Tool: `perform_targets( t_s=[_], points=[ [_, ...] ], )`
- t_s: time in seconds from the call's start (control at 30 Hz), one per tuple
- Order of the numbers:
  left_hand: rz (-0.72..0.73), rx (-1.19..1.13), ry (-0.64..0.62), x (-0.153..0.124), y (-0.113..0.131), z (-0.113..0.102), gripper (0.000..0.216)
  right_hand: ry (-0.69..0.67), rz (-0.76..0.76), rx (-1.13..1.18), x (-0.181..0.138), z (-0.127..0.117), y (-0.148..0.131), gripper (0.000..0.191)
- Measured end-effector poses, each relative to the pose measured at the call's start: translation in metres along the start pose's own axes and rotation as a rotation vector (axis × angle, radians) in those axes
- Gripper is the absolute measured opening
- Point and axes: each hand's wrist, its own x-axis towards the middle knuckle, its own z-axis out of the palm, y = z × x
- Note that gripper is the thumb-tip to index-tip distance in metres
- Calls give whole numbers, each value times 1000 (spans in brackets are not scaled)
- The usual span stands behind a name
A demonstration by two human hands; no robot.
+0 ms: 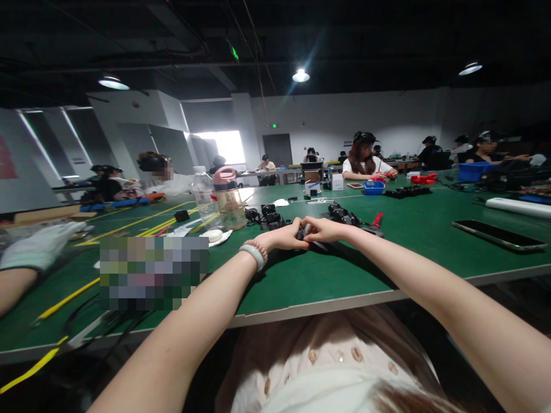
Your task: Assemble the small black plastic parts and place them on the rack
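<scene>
Close together above the green table (357, 269), both my hands have their fingers closed around one small dark part (302, 234). My left hand (284, 236), with a pale bangle and a beaded band at its wrist, grips it from the left. From the other side my right hand (323, 229) pinches it. Fingers cover most of the part, so its exact kind is hidden. Just behind the left hand lies a cluster of black parts (270, 217). More black parts (343, 214) lie behind the right hand, beside a tool with a red handle (377, 221).
A tumbler (231, 205) and a clear plastic bottle (202, 198) stand at the left, near a white round object (214, 236). A phone (499, 235) lies at the right. Farther back is a blue bin (373, 187). Another person's gloved hand (41, 246) is at far left.
</scene>
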Motion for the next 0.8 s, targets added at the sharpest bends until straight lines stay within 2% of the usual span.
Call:
perform_targets(
  t_s=[0.8],
  points=[
    [36, 54, 8, -1, 0, 0, 65, 22, 11, -94, 1, -1, -2, 31]
  ],
)
